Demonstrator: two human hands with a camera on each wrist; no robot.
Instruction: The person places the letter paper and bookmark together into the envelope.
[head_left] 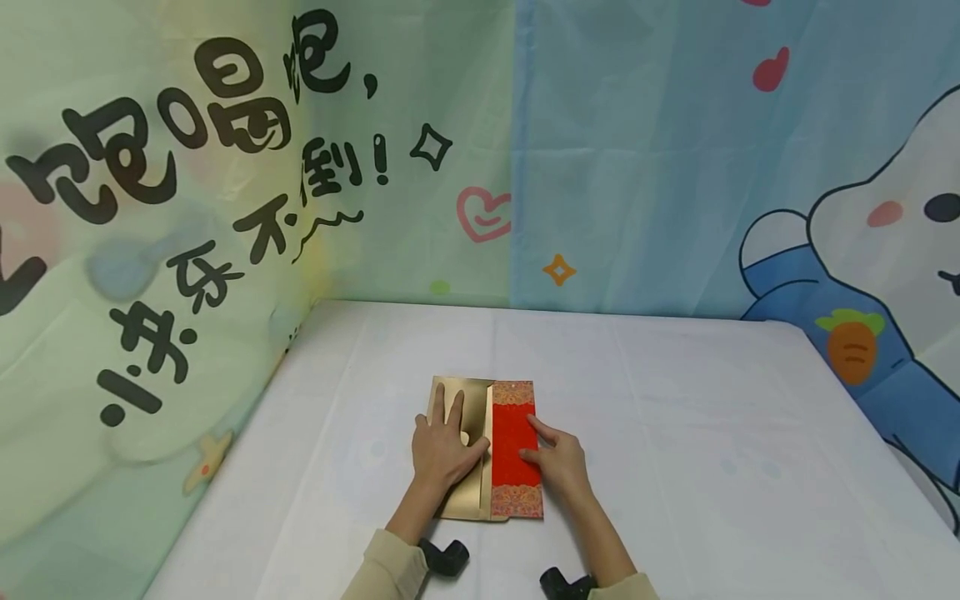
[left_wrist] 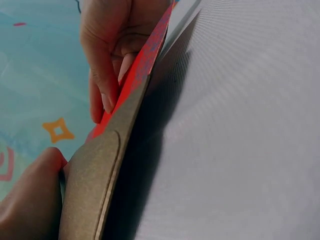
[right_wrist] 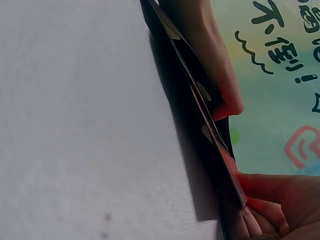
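Observation:
On the white tabletop lies a folded red and gold card piece, with a gold panel at the left and a red panel with patterned bands at the right. My left hand rests spread on the gold panel, fingers straight and thumb reaching to the fold. At the right edge, my right hand pinches the red panel between thumb and fingers. In the right wrist view the red panel's edge stands up from the table, with the fingers of the right hand about it. A curved-end gold tab shows in the left wrist view.
A white cloth covers the table. Printed curtains hang behind it and along its left side. Black wrist-worn devices sit by both cuffs.

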